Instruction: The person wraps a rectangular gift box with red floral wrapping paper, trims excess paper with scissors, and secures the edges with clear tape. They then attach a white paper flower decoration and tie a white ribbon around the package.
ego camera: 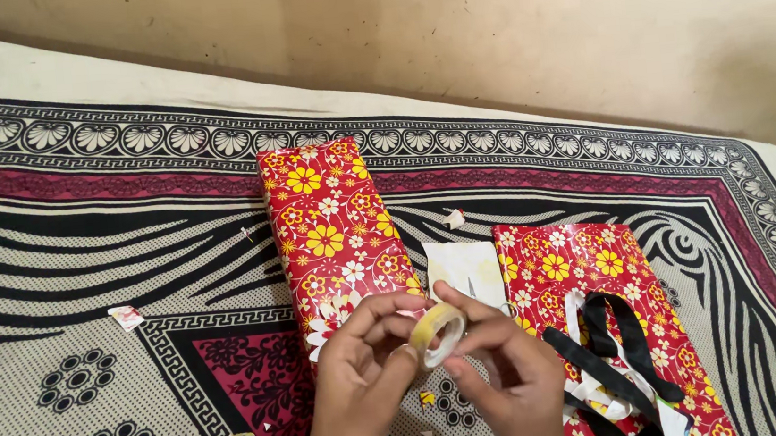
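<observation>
Two hands meet low in the middle of the view, over a patterned bedsheet (pixel 74 210) spread on a bed. Between them is a small roll of clear tape (pixel 437 333): the left hand (pixel 358 382) steadies it from the side with curled fingers, while the right hand (pixel 508 377) pinches its rim between thumb and forefinger, so both sets of fingers are closed on the roll.

Just beyond the hands lies a long box (pixel 333 233) covered in red paper with yellow and white flowers. Its top and visible sides look fully wrapped; I judge the wrapping to be mostly done, with the near end, hidden behind the hands, possibly not yet taped. To the right lies a loose sheet of the same wrapping paper (pixel 582 266), with black and white strips (pixel 611 367) piled on it, and a pale scrap (pixel 465 272) sits between sheet and box.

Small paper bits (pixel 126 316) lie scattered on the sheet. Whether a tape end has been lifted free cannot be made out, and the strips run off the bottom edge.
</observation>
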